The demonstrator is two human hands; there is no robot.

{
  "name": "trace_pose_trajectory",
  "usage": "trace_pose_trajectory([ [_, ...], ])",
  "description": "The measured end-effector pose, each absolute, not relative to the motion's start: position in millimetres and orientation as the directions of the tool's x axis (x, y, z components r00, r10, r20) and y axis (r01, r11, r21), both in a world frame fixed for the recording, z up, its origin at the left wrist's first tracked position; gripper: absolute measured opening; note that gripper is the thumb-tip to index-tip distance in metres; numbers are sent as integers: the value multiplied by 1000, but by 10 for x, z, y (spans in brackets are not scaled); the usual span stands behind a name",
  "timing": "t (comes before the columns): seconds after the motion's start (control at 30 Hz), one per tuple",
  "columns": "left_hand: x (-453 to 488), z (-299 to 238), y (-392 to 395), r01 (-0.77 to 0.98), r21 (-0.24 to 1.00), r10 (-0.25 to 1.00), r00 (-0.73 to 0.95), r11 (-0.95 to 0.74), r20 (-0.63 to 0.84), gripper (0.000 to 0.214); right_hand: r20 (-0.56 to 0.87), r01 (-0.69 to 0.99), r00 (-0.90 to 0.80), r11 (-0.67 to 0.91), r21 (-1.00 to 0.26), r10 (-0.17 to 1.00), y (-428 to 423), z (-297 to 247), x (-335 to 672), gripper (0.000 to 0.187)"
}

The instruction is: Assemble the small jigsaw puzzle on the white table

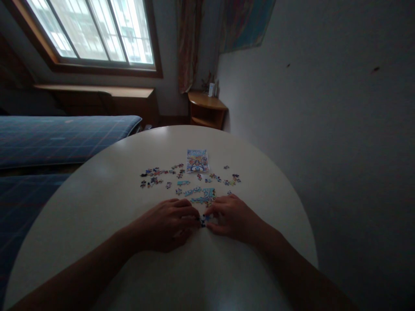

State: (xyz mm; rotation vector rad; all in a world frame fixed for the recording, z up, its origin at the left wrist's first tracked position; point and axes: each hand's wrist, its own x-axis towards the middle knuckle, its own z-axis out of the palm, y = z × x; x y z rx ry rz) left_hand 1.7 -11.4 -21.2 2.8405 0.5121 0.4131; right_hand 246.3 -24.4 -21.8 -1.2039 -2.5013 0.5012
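Note:
Small dark jigsaw puzzle pieces (203, 221) lie on the white table between my two hands. My left hand (173, 222) grips their left side, its thumb and fingers pinched together. From the right, the fingertips and thumb of my right hand (228, 216) close on the same pieces. My fingers partly cover them, so how many there are cannot be made out. Just beyond my hands lies a joined teal section of puzzle (205, 196), with a curved strip of pieces (192, 191) at its left. A short joined teal strip (183, 183) rests farther back.
Loose pieces (154, 181) are scattered at the left, and more (231, 180) at the right. Behind them lies a colourful picture packet (197, 161). The round table (129, 276) has a bed (65, 134) on its left and a wall (324, 129) on its right.

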Motion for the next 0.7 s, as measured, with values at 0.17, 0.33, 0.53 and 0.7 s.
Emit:
trace_pose_trajectory([
  [0.17, 19, -229, -116, 335, 235, 380, 906, -912, 186, 26, 114, 687, -596, 578, -440, 795, -250, -218, 2439, 16],
  [0.33, 43, -224, -130, 339, 204, 376, 908, -919, 184, 22, 110, 693, -584, 565, -448, 804, -255, -232, 2425, 15],
  [0.53, 54, -218, -126, 331, 201, 370, 906, -922, 206, 18, 118, 694, -587, 572, -437, 801, -251, -241, 2425, 15],
  [0.7, -23, -224, -80, 316, 190, 359, 894, -930, 270, 19, 118, 684, -598, 581, -441, 793, -253, -235, 2430, 15],
])
